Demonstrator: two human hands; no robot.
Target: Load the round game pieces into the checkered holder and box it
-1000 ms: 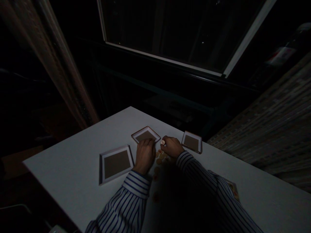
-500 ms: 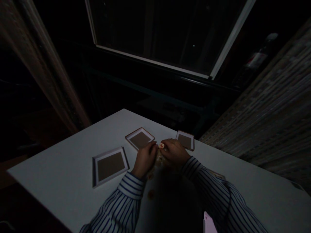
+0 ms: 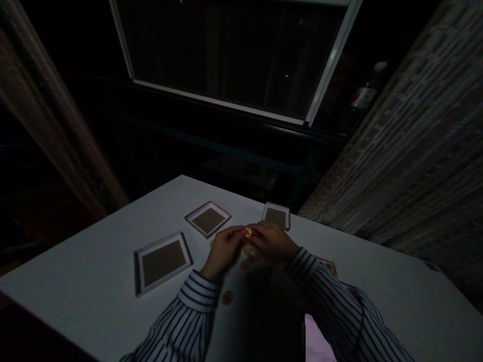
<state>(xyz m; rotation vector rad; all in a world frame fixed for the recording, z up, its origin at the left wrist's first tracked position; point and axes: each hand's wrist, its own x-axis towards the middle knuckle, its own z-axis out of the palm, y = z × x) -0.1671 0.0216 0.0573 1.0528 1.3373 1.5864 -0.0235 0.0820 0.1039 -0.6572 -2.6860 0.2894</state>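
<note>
Left hand (image 3: 222, 251): now also pinching the round, cream, wooden-looking disc (image 3: 248, 232), left edge
Right hand (image 3: 274, 242): pinching its other edge, so it's getting two-handed
Loose round red-marked disc (image 3: 227, 298): lying closer to the body than the grip

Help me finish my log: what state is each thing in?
Small round cream disc with red marking: held, marked side showing
Left bare hand: fingers curled
Right bare hand: pinching the disc
Three shallow rectangular pale-walled boxes: open side up
Dark bottle with red-and-white label: appears capped
Other small round discs: lying loose
</note>
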